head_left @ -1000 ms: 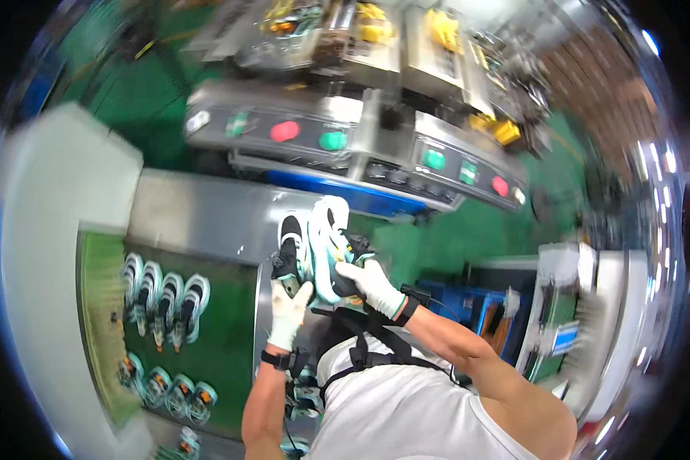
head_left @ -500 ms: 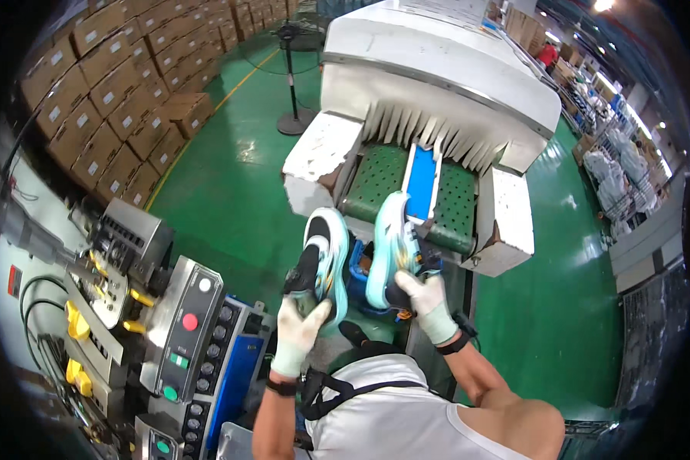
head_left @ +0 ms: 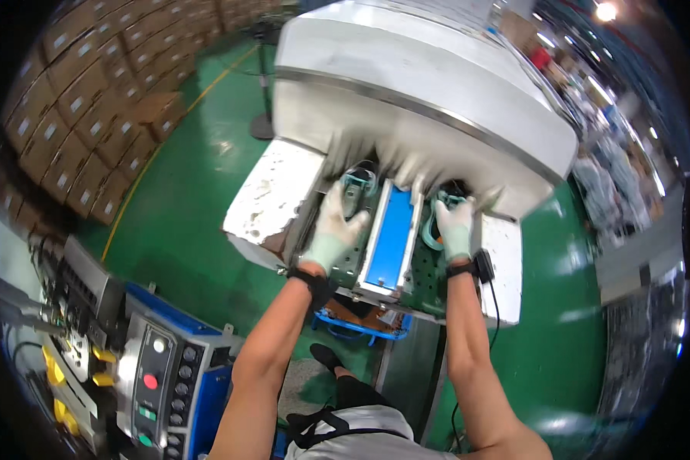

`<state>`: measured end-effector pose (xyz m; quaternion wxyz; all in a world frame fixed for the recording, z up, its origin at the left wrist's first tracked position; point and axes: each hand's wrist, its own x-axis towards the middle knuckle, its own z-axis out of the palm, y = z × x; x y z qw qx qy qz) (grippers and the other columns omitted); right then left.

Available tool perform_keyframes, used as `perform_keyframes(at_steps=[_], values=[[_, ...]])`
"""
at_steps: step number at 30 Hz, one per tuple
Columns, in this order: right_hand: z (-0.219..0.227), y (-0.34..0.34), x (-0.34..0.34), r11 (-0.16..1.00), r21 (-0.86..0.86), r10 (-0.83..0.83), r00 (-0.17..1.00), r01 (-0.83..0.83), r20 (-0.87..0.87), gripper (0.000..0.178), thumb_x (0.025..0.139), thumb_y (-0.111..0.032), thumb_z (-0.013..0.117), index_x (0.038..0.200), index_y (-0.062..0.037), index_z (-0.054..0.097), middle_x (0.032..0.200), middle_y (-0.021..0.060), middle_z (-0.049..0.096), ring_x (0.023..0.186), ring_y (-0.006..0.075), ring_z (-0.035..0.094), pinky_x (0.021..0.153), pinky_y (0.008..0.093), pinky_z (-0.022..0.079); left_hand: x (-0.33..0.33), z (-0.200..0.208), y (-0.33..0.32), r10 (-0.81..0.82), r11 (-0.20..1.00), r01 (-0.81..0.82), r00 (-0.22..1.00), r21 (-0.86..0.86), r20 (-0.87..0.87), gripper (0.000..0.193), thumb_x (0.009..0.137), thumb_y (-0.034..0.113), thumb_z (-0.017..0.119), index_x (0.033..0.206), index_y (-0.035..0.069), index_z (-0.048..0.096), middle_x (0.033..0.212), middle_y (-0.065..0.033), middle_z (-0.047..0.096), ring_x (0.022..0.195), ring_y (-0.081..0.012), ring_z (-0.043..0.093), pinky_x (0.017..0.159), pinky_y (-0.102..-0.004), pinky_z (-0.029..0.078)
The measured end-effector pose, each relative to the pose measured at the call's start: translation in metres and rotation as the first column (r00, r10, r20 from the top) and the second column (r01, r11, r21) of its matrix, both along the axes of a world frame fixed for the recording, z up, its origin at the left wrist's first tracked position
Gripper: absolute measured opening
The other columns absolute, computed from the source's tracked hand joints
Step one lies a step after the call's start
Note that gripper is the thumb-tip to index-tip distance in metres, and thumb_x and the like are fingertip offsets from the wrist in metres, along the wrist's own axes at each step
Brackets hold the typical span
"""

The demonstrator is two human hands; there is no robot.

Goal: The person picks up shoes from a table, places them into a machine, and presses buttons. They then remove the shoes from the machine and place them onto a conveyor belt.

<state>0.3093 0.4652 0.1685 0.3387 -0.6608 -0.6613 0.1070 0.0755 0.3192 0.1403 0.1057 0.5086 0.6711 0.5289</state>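
My left hand [head_left: 335, 230], in a white glove, reaches over the left green belt. Its thumb is spread and its fingers lie stretched against a teal and dark shoe [head_left: 359, 181] at the machine's mouth. Over the right belt, my gloved right hand [head_left: 456, 228] has its fingers and thumb about the upper of the other shoe, whose teal sole [head_left: 428, 236] shows beside the hand. Both shoes are partly covered by the hands and the strip curtain [head_left: 406, 165], and are smeared by motion. A blue strip [head_left: 391, 238] in a white frame runs between the belts.
The white machine housing [head_left: 422, 100] stands ahead, with white side blocks [head_left: 272, 199] flanking the belts. A blue crate [head_left: 368, 332] is below the belt ends. At left stand a control panel [head_left: 155, 376] and stacked cartons [head_left: 80, 107]. A cable [head_left: 497, 307] hangs by my right wrist.
Both hands have moved forward from near my body to the machine's mouth. The shoes went with them and are now at the belts under the curtain. My left thumb has spread.
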Motion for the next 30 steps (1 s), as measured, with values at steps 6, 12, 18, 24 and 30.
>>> perform_keyframes(at_steps=[6,12,18,24,30], values=[[0.015,-0.227,-0.115,0.620,0.170,0.734,0.491,-0.766,-0.470,0.055,0.098,-0.008,0.058,0.147,0.0046,0.037,0.151,0.0207,0.041,0.140,0.0276,0.040,0.117,0.0394,0.030,-0.004,-0.057,-0.272,0.069,0.953,0.027,0.950,-0.303,0.304,0.064,0.092,0.026,0.065,0.146,0.000,0.040,0.142,-0.0226,0.051,0.129,-0.0342,0.052,0.110,-0.0403,0.040],[-0.144,-0.373,-0.138,-0.165,-0.439,0.745,0.180,-0.883,-0.642,0.057,0.097,-0.015,0.062,0.143,0.0093,0.039,0.145,0.0233,0.047,0.133,0.0291,0.048,0.113,0.0380,0.037,0.131,-0.142,-0.655,0.983,0.164,-0.609,0.040,-0.776,0.176,0.049,0.095,0.038,0.055,0.125,0.000,0.060,0.135,-0.0227,0.057,0.125,-0.0355,0.054,0.106,-0.0430,0.043],[-0.204,-0.449,-0.121,-0.344,-0.736,0.932,-0.120,-0.583,-0.341,0.063,0.092,-0.024,0.069,0.137,0.0125,0.044,0.131,0.0224,0.057,0.112,0.0260,0.058,0.099,0.0361,0.045,0.496,-0.135,-0.891,0.410,-0.858,-0.275,-0.876,-0.434,-0.255,0.031,0.091,0.027,0.062,0.106,0.001,0.067,0.107,-0.0212,0.068,0.101,-0.0386,0.065,0.090,-0.0432,0.051],[-0.242,-0.430,-0.154,-0.130,-0.858,0.932,-0.356,-0.497,0.065,0.051,0.087,-0.024,0.071,0.122,0.0086,0.056,0.092,0.0084,0.064,0.077,0.0156,0.059,0.066,0.0318,0.048,0.673,-0.154,-0.878,0.006,-0.802,0.248,-0.906,-0.543,-0.423,0.067,0.082,0.038,0.075,0.129,0.000,0.048,0.133,-0.0272,0.048,0.117,-0.0471,0.053,0.096,-0.0527,0.046],[-0.179,-0.567,-0.167,-0.167,-0.893,0.852,-0.517,-0.417,0.082,0.034,0.085,-0.023,0.070,0.107,0.0023,0.065,0.084,0.0045,0.063,0.070,0.0137,0.059,0.056,0.0300,0.048,0.710,-0.219,-0.907,0.145,-0.861,0.090,-0.899,-0.500,-0.413,0.031,0.096,0.028,0.060,0.115,0.003,0.058,0.119,-0.0229,0.054,0.110,-0.0443,0.054,0.091,-0.0487,0.047]])
